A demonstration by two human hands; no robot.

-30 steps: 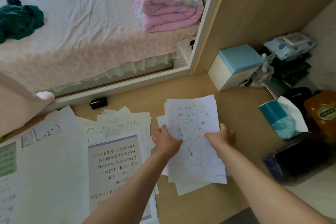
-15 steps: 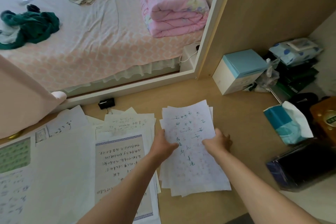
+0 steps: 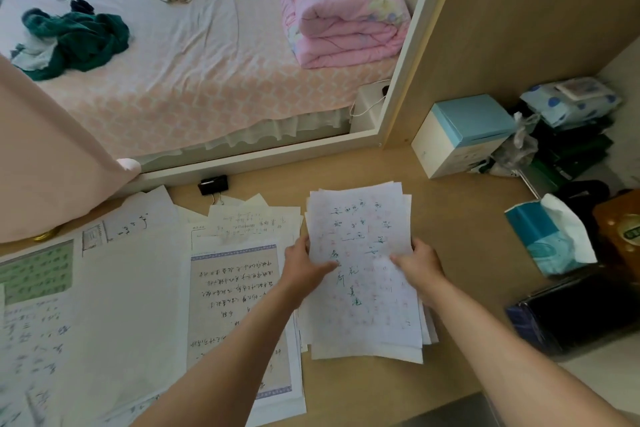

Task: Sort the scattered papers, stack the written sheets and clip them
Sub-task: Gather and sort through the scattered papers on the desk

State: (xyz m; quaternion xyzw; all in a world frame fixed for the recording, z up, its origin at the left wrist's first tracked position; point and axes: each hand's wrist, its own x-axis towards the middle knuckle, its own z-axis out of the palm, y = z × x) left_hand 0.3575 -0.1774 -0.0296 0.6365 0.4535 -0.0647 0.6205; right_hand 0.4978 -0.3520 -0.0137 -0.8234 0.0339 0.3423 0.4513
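Nearest, the left hand (image 3: 304,267) and right hand (image 3: 420,262) pinch the side edges of the stack of sheets (image 3: 363,239) on the desk (image 3: 467,218). Light and floppy, the sheets probably slip easily, so both edges are best held. Beyond lie loose papers (image 3: 235,288), then the binder clip (image 3: 213,184).

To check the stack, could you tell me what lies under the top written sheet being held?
Several more sheets, edges fanned out at its right and bottom. The top written sheet covers their faces, so any writing is hidden.

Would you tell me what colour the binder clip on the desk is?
The small metal binder clip is black; head view.
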